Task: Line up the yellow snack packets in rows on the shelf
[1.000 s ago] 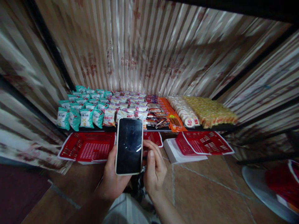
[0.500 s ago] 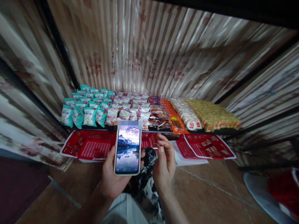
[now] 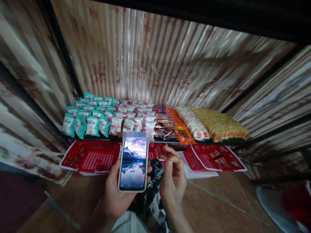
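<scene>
My left hand (image 3: 116,194) holds a phone (image 3: 133,164) upright in front of me, its screen lit with a mountain picture. Beside the phone's right edge hovers my right hand (image 3: 173,176), fingers loosely curled with the fingertips near each other and nothing in them. Past the phone, a low black shelf (image 3: 218,142) carries rows of snack packets: teal ones (image 3: 89,121) on the left, red-and-white ones (image 3: 132,118) in the middle, orange packs (image 3: 181,127) and yellow ones (image 3: 218,121) to the right.
Red plastic baskets (image 3: 91,157) (image 3: 215,157) lie under the shelf on a brown tiled floor (image 3: 218,204). Striped foil sheeting (image 3: 155,61) lines the back and sides. A white and red object (image 3: 284,204) sits at the lower right. Patterned black-and-white cloth (image 3: 152,197) shows between my arms.
The phone's screen went from dark to lit. My right hand lifted off the phone's edge and now hovers beside it. The view has shifted slightly.
</scene>
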`<state>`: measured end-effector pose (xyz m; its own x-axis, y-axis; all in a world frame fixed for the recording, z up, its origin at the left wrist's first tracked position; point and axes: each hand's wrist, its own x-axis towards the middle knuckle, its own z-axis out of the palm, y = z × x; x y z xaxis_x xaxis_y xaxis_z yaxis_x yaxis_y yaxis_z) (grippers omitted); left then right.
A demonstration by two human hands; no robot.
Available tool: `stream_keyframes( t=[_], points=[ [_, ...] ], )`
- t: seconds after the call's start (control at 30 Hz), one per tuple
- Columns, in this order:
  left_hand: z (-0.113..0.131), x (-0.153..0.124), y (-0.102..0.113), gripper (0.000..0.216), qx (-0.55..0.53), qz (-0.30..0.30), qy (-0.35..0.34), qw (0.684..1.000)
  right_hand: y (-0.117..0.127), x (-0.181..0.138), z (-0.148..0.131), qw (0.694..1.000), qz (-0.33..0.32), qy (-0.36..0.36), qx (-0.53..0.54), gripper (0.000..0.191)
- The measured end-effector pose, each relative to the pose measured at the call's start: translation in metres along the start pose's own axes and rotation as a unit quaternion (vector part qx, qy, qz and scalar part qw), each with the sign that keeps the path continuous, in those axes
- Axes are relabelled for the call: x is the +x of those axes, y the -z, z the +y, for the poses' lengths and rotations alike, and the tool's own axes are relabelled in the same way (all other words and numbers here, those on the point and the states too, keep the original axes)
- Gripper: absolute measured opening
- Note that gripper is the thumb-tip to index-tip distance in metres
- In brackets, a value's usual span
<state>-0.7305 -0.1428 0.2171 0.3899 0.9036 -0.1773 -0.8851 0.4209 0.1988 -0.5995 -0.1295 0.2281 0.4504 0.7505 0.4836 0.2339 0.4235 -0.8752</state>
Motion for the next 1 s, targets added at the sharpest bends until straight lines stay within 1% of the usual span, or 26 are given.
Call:
stream_keyframes(
  t=[0.1,0.23,0.37,0.43,0.57,0.63,0.7,0.8,0.93,1.0],
  points=[
    [0.000,-0.001,-0.001,0.034,-0.003,0.006,0.004,1.000,0.000,0.001,-0.003,1.000,-0.009,0.015,-0.001,0.016],
    [0.000,-0.001,0.002,0.036,-0.001,-0.012,0.011,1.000,0.000,0.001,-0.005,1.000,-0.016,0.022,-0.011,0.016],
    [0.000,0.000,0.002,0.036,0.007,-0.027,0.007,1.000,0.002,0.000,-0.003,0.999,-0.010,0.039,-0.017,0.014],
    [0.000,0.000,0.000,0.035,0.005,-0.040,0.004,0.999,0.004,-0.001,-0.002,0.998,-0.016,0.053,-0.028,0.017],
    [-0.001,0.001,-0.002,0.033,0.007,-0.022,-0.010,1.000,0.007,-0.001,-0.003,0.994,-0.060,0.079,-0.047,0.029],
    [-0.002,0.002,-0.001,0.033,0.002,-0.025,-0.012,1.000,0.007,0.000,-0.004,0.993,-0.061,0.088,-0.051,0.028],
    [-0.002,0.003,0.000,0.033,-0.003,-0.034,-0.013,0.999,0.005,0.000,-0.006,0.994,-0.042,0.086,-0.052,0.022],
    [-0.002,0.002,-0.001,0.032,0.001,-0.035,-0.010,0.999,0.001,0.000,-0.009,0.998,-0.014,0.055,-0.028,0.015],
    [-0.001,-0.002,-0.007,0.033,0.020,0.005,-0.011,1.000,-0.001,-0.002,-0.009,1.000,-0.008,0.027,0.007,0.017],
    [0.000,-0.002,-0.007,0.034,0.019,0.000,-0.003,1.000,0.000,-0.002,-0.009,1.000,-0.016,0.027,0.001,0.016]
  ],
)
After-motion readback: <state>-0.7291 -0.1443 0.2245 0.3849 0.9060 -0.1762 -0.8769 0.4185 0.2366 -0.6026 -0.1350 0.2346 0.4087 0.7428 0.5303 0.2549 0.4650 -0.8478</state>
